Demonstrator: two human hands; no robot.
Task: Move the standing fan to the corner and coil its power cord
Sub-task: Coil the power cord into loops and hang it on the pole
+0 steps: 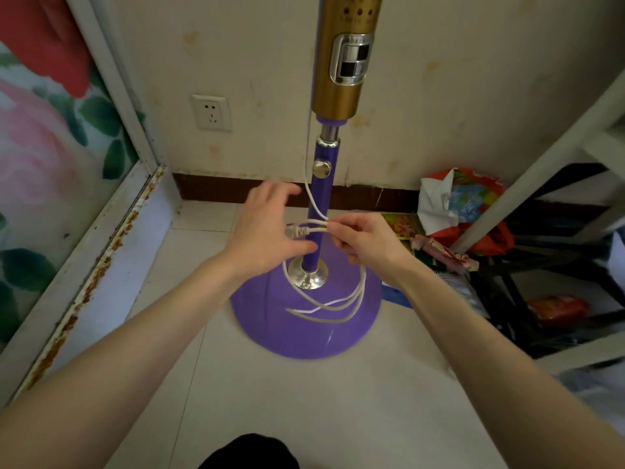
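Note:
The standing fan (319, 204) has a purple pole, a gold control column and a round purple base (270, 319); it stands near the wall corner. Its white power cord (329, 304) hangs down from the column and lies in loops over the base and around the pole. My right hand (363, 240) pinches several strands of the cord just right of the pole. My left hand (267, 228) is left of the pole with fingers spread, its thumb near the cord's plug end (297, 230). I cannot tell whether it touches the plug.
A wall socket (211, 112) sits on the wall to the left of the fan. A floral panel in a rusty white frame (101, 238) runs along the left. On the right, bags and packets (460, 204) lie under a white and black rack (541, 177).

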